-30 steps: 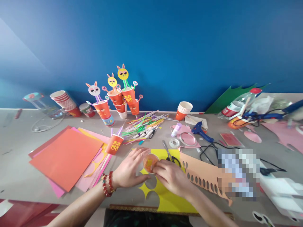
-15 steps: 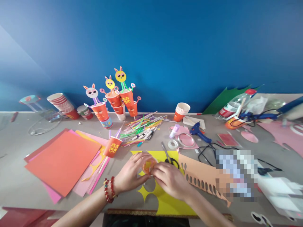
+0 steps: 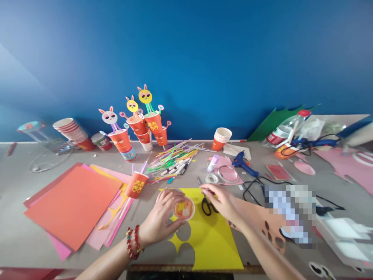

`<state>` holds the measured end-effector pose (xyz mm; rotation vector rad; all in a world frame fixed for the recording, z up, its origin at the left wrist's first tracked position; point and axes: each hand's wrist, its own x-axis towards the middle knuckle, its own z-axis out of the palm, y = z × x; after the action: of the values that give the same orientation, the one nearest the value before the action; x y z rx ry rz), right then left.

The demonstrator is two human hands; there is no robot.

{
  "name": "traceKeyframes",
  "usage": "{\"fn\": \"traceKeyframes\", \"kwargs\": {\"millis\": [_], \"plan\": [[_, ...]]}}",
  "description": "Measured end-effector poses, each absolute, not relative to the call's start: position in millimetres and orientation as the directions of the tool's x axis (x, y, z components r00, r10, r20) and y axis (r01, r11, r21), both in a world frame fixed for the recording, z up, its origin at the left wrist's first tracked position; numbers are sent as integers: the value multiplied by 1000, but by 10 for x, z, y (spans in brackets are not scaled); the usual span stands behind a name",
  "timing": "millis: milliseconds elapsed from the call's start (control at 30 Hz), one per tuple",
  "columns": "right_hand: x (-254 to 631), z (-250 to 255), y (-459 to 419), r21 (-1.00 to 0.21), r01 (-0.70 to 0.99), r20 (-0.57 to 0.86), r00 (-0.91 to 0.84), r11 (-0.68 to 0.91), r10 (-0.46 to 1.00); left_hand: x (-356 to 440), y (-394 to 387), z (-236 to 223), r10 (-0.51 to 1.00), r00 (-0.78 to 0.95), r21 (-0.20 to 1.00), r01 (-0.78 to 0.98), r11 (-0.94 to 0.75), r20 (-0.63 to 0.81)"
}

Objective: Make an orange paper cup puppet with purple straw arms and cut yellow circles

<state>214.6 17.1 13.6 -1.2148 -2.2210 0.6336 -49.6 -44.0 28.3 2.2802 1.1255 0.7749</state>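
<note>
My left hand (image 3: 163, 214) is curled around a small round tub (image 3: 190, 209) with a pale rim; orange, yellow and whitish pieces show inside it. Fingers wrap its far and left side, the thumb its near side. My right hand (image 3: 220, 200) is over the scissors (image 3: 206, 207), fingertips pinched at the blades. The dark handle loops show below the fingers, and the palm hides part of the scissors. Under both hands lies a yellow paper sheet (image 3: 215, 241) with round holes cut along its left side.
Orange sheets (image 3: 75, 206) are stacked at left beside a tilted red cup (image 3: 136, 184). Behind lie loose straws (image 3: 171, 159) and rabbit-faced cups (image 3: 153, 120). A blue glue gun (image 3: 244, 163), white tape roll (image 3: 211, 178), black cord (image 3: 247, 194) and power strip (image 3: 340, 233) are at right.
My right hand has left the tub and moved right onto the scissors. The left hand keeps the tub, whose opening now shows more fully. The view has shifted slightly.
</note>
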Motion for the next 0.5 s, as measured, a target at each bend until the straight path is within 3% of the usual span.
{"fn": "traceKeyframes", "kwargs": {"millis": [100,200,367,500], "plan": [[1936,90,255,-622,524,144,-654,582,743,-485,-440,309,823,500,629,556,-544,269],[1735,44,346,-589,493,107,-739,641,666,-482,-440,320,827,504,627,567,-535,250],[1669,151,386,-540,531,97,-732,653,675,-490,-447,281,833,497,635,567,-524,244],[2064,341,374,-484,666,119,-592,567,797,-493,-451,262,832,498,649,553,-522,245]]}}
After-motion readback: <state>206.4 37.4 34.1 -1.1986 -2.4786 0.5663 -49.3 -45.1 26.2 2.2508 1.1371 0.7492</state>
